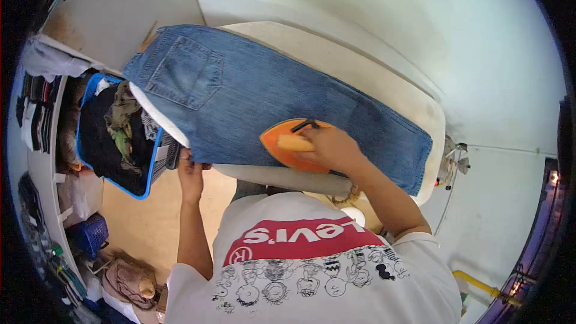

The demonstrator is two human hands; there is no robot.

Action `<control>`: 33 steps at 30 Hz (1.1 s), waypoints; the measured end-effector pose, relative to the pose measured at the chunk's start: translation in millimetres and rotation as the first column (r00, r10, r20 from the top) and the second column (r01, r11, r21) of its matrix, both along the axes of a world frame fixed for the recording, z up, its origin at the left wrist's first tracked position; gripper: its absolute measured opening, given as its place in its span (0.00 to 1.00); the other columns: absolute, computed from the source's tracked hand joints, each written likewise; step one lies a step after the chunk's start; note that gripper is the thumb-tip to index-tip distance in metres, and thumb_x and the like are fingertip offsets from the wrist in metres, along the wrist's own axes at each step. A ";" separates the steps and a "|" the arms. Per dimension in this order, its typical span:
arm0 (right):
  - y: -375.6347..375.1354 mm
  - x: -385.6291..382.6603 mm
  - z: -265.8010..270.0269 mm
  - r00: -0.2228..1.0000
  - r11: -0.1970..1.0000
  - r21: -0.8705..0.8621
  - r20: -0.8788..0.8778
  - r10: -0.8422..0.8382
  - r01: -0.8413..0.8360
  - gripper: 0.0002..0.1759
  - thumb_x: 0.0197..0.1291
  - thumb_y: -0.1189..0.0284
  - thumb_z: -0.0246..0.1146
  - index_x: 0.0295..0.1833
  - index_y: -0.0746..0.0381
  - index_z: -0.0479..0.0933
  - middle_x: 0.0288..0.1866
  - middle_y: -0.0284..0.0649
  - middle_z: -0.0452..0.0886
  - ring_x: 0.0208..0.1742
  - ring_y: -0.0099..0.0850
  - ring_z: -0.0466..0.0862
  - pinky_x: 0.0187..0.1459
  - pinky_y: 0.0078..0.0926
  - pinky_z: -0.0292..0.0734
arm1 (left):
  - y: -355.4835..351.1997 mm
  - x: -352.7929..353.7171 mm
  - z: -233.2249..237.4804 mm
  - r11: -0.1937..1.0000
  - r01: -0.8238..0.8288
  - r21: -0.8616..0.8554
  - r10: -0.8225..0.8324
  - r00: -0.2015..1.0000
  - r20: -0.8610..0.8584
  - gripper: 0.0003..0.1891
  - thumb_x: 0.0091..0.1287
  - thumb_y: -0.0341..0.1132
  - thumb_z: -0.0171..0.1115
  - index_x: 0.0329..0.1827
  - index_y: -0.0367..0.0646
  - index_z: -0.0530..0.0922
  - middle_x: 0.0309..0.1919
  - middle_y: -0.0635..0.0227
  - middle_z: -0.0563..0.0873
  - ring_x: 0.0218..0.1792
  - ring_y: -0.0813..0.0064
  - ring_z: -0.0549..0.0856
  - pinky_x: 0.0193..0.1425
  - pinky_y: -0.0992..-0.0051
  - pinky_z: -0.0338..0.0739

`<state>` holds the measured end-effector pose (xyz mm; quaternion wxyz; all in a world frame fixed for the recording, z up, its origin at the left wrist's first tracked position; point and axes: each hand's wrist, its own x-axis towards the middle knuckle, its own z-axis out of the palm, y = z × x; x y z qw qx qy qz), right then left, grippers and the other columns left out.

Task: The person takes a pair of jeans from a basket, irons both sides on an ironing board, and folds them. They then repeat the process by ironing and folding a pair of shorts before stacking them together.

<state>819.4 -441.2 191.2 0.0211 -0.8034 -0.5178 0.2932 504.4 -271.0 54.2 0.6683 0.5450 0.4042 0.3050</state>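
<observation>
A pair of blue jeans (264,96) lies folded lengthwise over a pale ironing board (435,144), its back pocket at the upper left. My right hand (330,147) is closed round the handle of an orange iron (279,138), which rests flat on the denim near the front edge. At the lower left edge of the jeans, my left hand (191,171) pinches the fabric by the waist side. Part of the white board shows beneath the waist.
Left of the board stands a blue-rimmed basket (147,189) of dark clothes. Shelves with folded clothes (42,108) line the far left, with a small blue basket (90,234) below. A pale wall (480,42) runs behind the board. A yellow pipe (477,283) is at the lower right.
</observation>
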 end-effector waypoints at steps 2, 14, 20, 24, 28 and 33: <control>37.4 -20.0 -3.0 0.996 0.991 0.105 -0.028 0.084 -0.080 0.28 0.60 0.49 0.65 0.59 0.55 0.79 0.45 0.50 0.86 0.46 0.48 0.86 0.49 0.46 0.82 | 1.4 -2.6 -4.7 1.000 0.001 -0.002 -0.001 1.000 0.018 0.02 0.76 0.26 0.53 0.43 0.44 0.70 0.33 0.71 0.80 0.32 0.81 0.80 0.36 0.79 0.77; 171.4 42.0 -13.9 0.991 0.961 0.242 -0.061 -0.122 0.133 0.27 0.59 0.48 0.65 0.50 0.60 0.83 0.43 0.50 0.87 0.45 0.47 0.87 0.48 0.44 0.80 | 18.7 -31.4 -4.7 0.971 0.202 0.128 -0.192 0.977 -0.087 0.09 0.71 0.21 0.53 0.51 0.40 0.72 0.36 0.69 0.81 0.36 0.78 0.82 0.43 0.77 0.81; 76.2 -77.0 11.7 0.961 0.996 0.089 -0.276 0.006 0.020 0.30 0.59 0.48 0.62 0.49 0.66 0.82 0.45 0.52 0.87 0.47 0.48 0.87 0.50 0.46 0.81 | 95.2 53.2 92.9 0.774 0.389 0.499 -0.147 0.878 -0.456 0.08 0.71 0.27 0.56 0.50 0.37 0.78 0.39 0.63 0.84 0.44 0.73 0.83 0.53 0.71 0.76; 15.2 -54.7 23.3 0.949 0.975 -0.052 -0.222 -0.222 0.216 0.27 0.62 0.49 0.60 0.48 0.64 0.81 0.44 0.52 0.87 0.47 0.48 0.87 0.48 0.47 0.82 | 119.9 152.2 84.7 0.464 0.646 0.606 -0.340 0.762 -0.552 0.24 0.70 0.37 0.62 0.68 0.44 0.73 0.67 0.48 0.74 0.69 0.54 0.73 0.72 0.58 0.65; -110.8 33.4 -12.2 0.760 0.756 0.093 -0.009 -0.650 0.648 0.32 0.61 0.44 0.61 0.57 0.60 0.79 0.47 0.53 0.85 0.47 0.51 0.86 0.49 0.46 0.81 | 118.7 199.1 71.3 0.403 0.845 0.351 -0.134 0.434 -0.891 0.37 0.65 0.48 0.68 0.77 0.59 0.63 0.78 0.48 0.57 0.77 0.41 0.58 0.78 0.49 0.54; -324.5 158.2 -40.5 0.197 0.261 0.318 0.222 -0.955 0.911 0.28 0.59 0.49 0.67 0.45 0.66 0.82 0.37 0.55 0.86 0.38 0.51 0.87 0.41 0.45 0.80 | 127.5 198.9 48.3 0.399 0.870 0.291 -0.045 0.335 -0.941 0.43 0.60 0.52 0.71 0.79 0.62 0.61 0.80 0.48 0.52 0.78 0.38 0.53 0.80 0.49 0.51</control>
